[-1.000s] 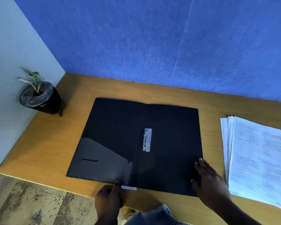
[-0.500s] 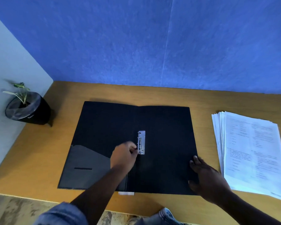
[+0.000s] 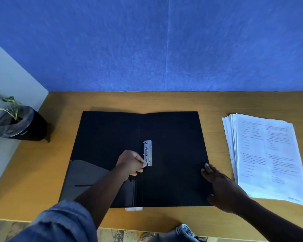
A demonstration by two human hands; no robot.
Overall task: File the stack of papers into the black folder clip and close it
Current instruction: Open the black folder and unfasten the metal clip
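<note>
At the spine of the open black folder (image 3: pixel 173 154) on the bench (image 3: pixel 217 102) | left hand (image 3: pixel 130 164) pinches clip (image 3: pixel 147 153), long axis running away from the person | right hand (image 3: pixel 222 187) flat, grasping nothing, on folder's right edge | stack of papers (image 3: pixel 268 156) just right, nearer right hand

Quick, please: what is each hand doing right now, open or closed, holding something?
Left hand: closed, grip on the metal clip.
Right hand: open, flat on the black folder.

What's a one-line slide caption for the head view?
Left hand pinches the metal clip of the open black folder; right hand steadies its edge, papers waiting.
</note>
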